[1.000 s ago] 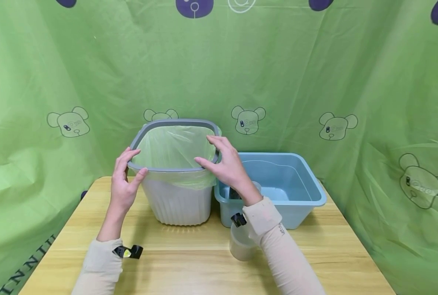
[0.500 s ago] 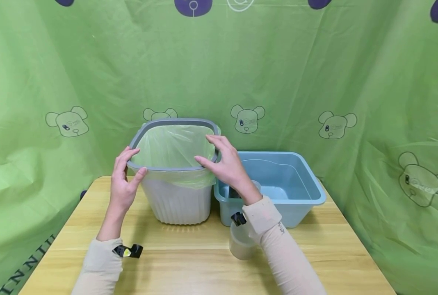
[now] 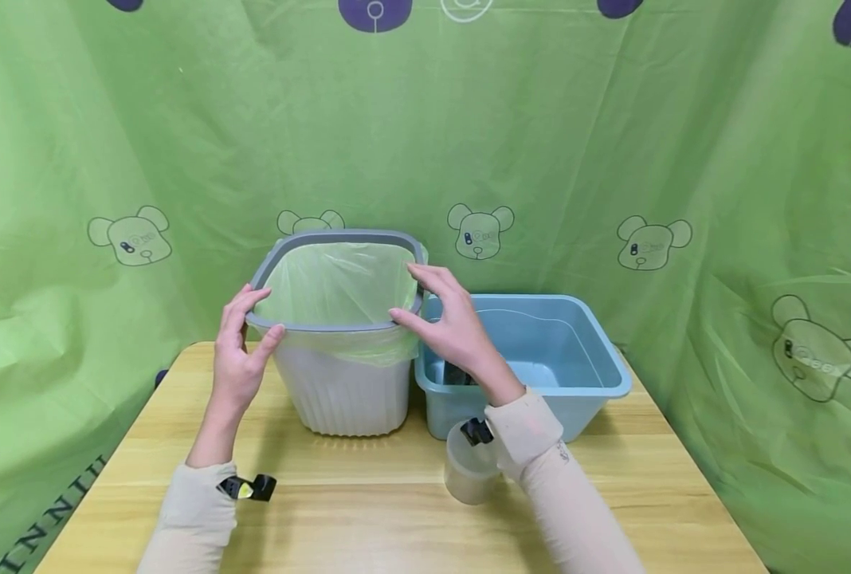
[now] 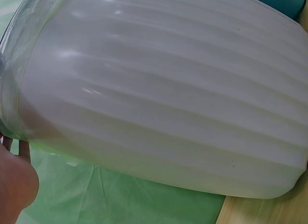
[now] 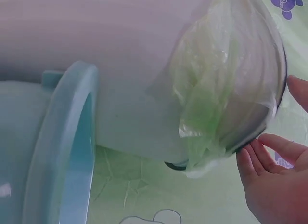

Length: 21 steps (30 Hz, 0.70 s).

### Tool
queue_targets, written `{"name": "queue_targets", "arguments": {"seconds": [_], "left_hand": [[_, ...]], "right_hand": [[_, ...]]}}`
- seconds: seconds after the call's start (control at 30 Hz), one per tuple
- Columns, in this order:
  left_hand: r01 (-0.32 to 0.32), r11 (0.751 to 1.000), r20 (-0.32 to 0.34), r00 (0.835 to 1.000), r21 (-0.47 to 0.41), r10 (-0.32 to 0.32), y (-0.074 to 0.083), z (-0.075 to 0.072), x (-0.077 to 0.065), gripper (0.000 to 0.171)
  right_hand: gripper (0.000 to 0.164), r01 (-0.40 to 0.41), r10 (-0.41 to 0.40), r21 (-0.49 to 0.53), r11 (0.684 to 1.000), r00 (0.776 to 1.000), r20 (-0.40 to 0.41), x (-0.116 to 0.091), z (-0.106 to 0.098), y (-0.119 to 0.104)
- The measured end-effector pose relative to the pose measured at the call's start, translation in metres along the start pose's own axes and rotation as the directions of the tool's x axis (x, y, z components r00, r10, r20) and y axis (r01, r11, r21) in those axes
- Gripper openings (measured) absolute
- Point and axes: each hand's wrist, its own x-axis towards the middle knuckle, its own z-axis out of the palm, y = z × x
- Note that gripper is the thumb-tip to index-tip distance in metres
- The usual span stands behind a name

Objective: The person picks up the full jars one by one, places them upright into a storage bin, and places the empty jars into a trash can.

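Observation:
A white ribbed trash can (image 3: 347, 391) with a grey rim ring (image 3: 347, 328) stands on the table. A thin green trash bag (image 3: 332, 279) lines it and hangs out below the ring. My left hand (image 3: 239, 363) rests at the ring's left front corner, fingertips over the top and thumb at the front edge. My right hand (image 3: 454, 323) spreads at the right front corner, thumb and fingers apart. In the right wrist view its fingertips are right at the rim, beside a bunched fold of the bag (image 5: 202, 94). In the left wrist view only part of my left hand (image 4: 14, 180) shows.
A light blue basin (image 3: 569, 351) stands right of the can, with a dark object (image 3: 456, 375) inside it, partly hidden. In front is a translucent white cup-like container (image 3: 468, 470), partly behind my right wrist. A green printed cloth (image 3: 576, 143) hangs behind the wooden table (image 3: 368, 526).
My right hand and forearm have shifted slightly to the right, its thumb sliding along the rim. My left hand and the trash can have stayed in place.

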Motion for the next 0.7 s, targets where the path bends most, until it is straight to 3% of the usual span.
{"name": "queue_targets", "arguments": {"seconds": [0.33, 0.7], "left_hand": [[-0.005, 1.0, -0.001, 1.0, -0.005, 0.005, 0.001, 0.0, 0.0, 0.056], [-0.01, 1.0, -0.004, 1.0, 0.003, 0.01, 0.001, 0.001, 0.001, 0.056]], "right_hand": [[0.069, 0.038, -0.038, -0.004, 0.999, 0.999, 0.014, -0.039, -0.028, 0.005], [0.066, 0.021, -0.017, -0.084, 0.996, 0.999, 0.045, -0.094, -0.046, 0.033]]}}
